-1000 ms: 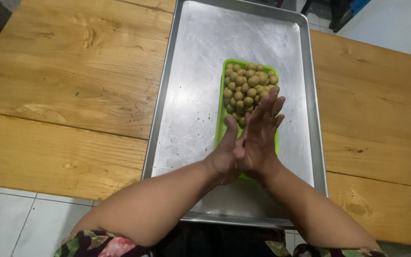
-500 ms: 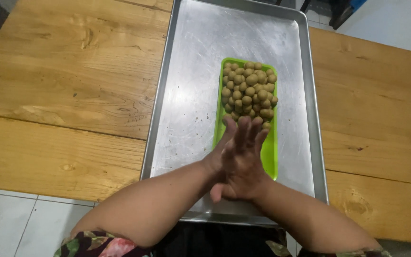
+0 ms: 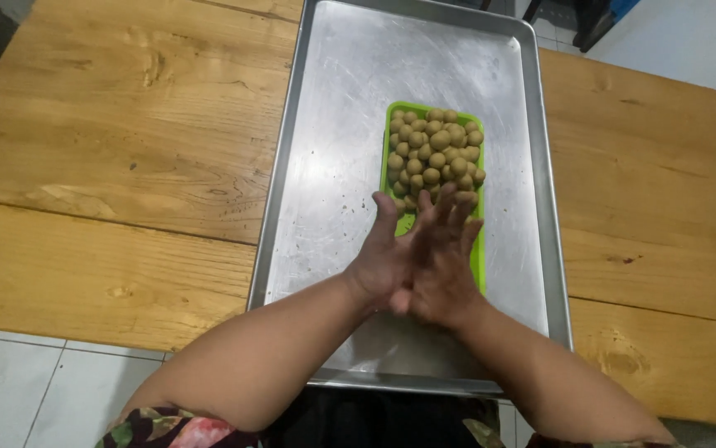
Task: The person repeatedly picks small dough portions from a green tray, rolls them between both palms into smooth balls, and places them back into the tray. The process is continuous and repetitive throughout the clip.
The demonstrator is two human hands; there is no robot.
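We are pressing our left hand [image 3: 383, 261] and right hand [image 3: 441, 261] palm to palm at centre frame, whether gripping anything we cannot tell, over the green tray [image 3: 479, 249] of dough balls [image 3: 436, 149] on the steel pan [image 3: 333, 166].

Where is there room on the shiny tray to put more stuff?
The metal tray is bare left of the green dish, and across its far end beyond the small brown balls. It is crowded where the left hand and right hand press together.
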